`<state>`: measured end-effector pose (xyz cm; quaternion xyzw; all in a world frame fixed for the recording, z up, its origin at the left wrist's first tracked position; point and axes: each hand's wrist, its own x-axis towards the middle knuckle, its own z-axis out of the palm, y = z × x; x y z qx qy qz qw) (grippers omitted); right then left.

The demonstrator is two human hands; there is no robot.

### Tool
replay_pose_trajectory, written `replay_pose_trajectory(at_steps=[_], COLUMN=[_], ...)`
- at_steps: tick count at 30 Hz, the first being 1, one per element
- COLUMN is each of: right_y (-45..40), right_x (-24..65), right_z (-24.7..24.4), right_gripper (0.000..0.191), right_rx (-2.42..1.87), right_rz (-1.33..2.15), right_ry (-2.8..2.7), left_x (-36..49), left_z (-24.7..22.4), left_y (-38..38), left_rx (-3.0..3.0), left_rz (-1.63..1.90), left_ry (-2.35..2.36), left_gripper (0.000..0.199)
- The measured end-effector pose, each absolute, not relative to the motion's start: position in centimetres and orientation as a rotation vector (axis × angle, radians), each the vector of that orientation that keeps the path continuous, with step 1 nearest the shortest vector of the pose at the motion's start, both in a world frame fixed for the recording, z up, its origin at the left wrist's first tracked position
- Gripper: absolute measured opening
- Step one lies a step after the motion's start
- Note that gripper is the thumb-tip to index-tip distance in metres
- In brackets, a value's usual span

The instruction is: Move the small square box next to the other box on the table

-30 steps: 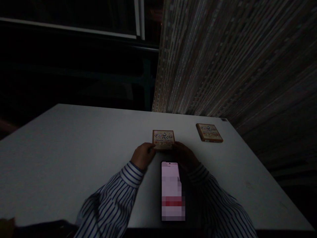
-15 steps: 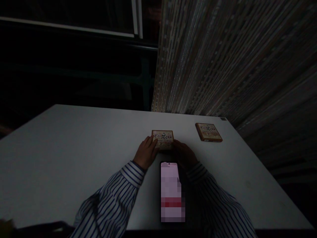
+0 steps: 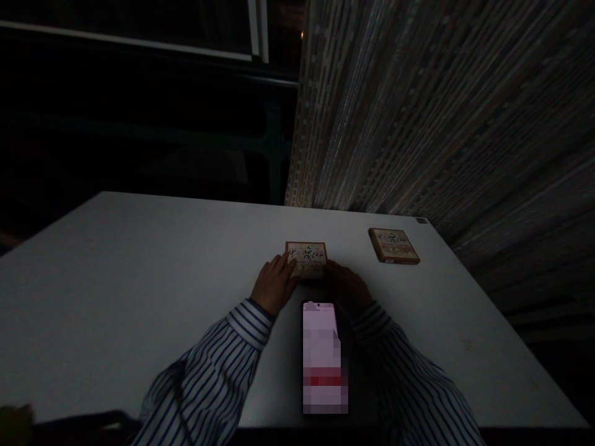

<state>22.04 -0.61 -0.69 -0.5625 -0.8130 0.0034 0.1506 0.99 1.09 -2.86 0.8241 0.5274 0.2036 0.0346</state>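
Dim white table (image 3: 116, 279), left hand (image 3: 274, 286) fingers flat on box (image 3: 307, 258), right hand (image 3: 348, 286) grip lost in shadow

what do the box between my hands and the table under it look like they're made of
The box looks like printed cardboard with a matte finish: flat faces, sharp corners, a brown border round a pale printed panel, no glare. The light is too dim to rule out thin wood. The table looks like white laminate or painted board: an even, smooth, dull surface with a thin straight edge. Both hands, left hand and right hand, touch the box.
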Motion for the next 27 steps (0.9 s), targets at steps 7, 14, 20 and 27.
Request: replay_pose_trajectory(at_steps=[7,14,20,27], right_y=[0.0,2.8,4.2,3.9], right_x=[22.0,20.4,18.9,18.9], right_z=[-0.7,-0.7,-1.1,-1.5], right_gripper=[0.029,0.039,0.045,0.045], right_rx=[-1.554,-1.344,-1.53,-1.527], right_rz=[-0.088,-0.134,-0.078,-0.077], right_ry=[-2.329,-2.42,-2.495,-2.495], left_x=[1.1,1.1,0.9,0.8], left_z=[-2.2,-2.1,-2.5,-1.9], left_y=[0.9,0.9,0.9,1.2], left_rx=[2.512,2.519,2.557,2.574], left_rz=[0.528,0.527,0.53,0.6], left_ry=[1.659,1.663,1.659,1.593], left_gripper=[0.044,0.043,0.043,0.04])
